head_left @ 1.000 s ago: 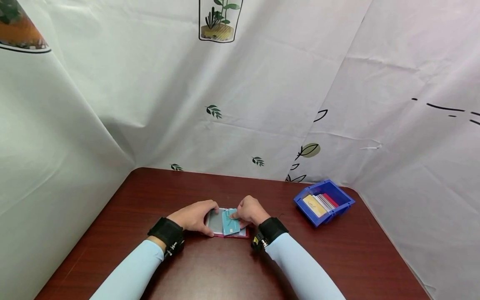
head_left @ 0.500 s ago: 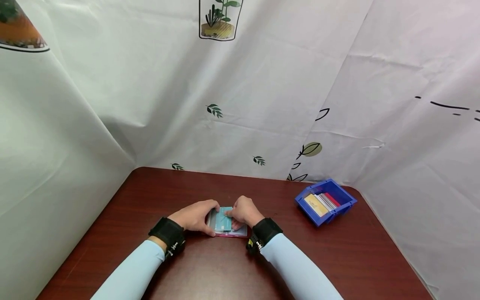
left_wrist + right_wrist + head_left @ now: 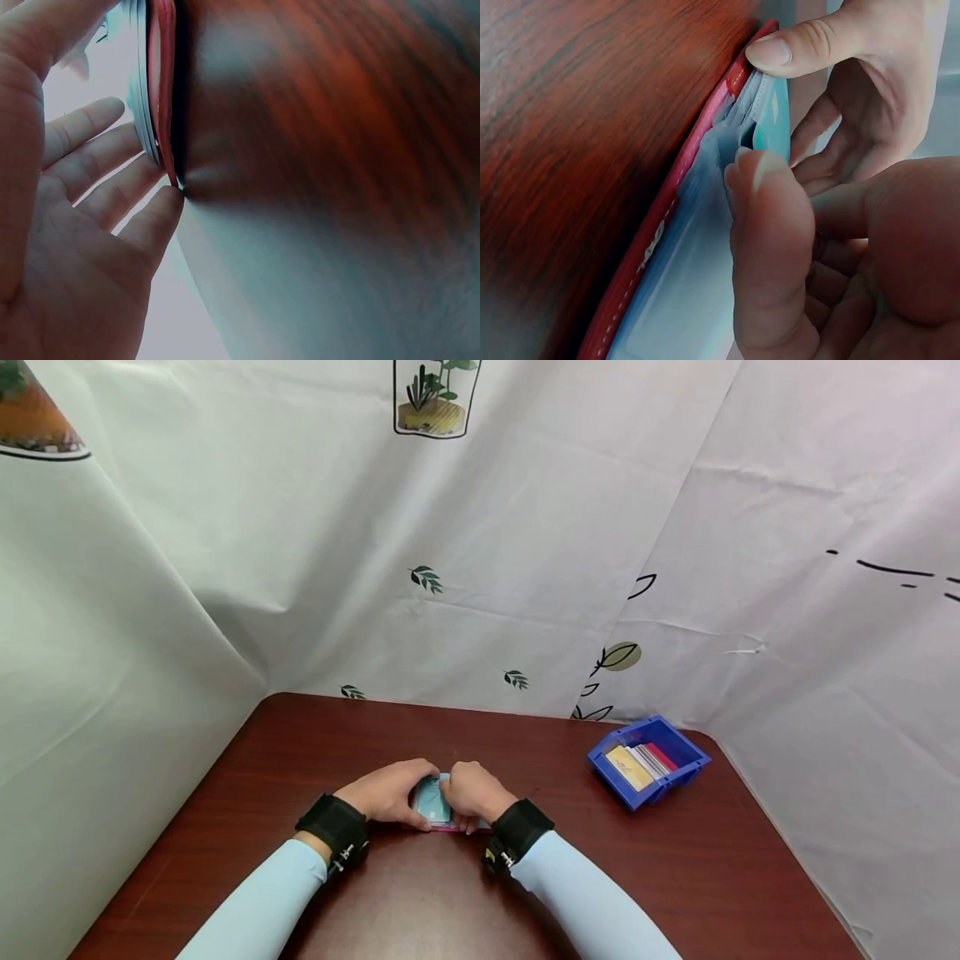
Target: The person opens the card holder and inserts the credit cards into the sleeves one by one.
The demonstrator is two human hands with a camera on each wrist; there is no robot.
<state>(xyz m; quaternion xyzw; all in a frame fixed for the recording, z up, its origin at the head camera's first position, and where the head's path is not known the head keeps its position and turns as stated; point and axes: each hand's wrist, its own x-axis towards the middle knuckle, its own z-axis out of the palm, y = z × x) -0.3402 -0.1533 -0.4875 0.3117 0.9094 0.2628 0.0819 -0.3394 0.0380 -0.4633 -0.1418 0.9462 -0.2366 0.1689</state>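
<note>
An open card holder with clear plastic sleeves and a red stitched cover lies on the table. A teal card lies over its left side, within or on the sleeves there; I cannot tell how deep it sits. My left hand holds the holder's left end, thumb at the near edge and fingers at the far edge. In the left wrist view its little fingertip meets the cover's edge. My right hand, fingers curled, pinches the card's right edge and covers much of the holder's right half.
A blue plastic bin stands at the table's back right, with several cards inside, a yellow one in front. White printed cloth hangs behind and at the sides of the brown wooden table.
My right hand has moved left with the teal card, which now lies farther over the holder's left side, close to the left hand. The left hand has stayed in place.
</note>
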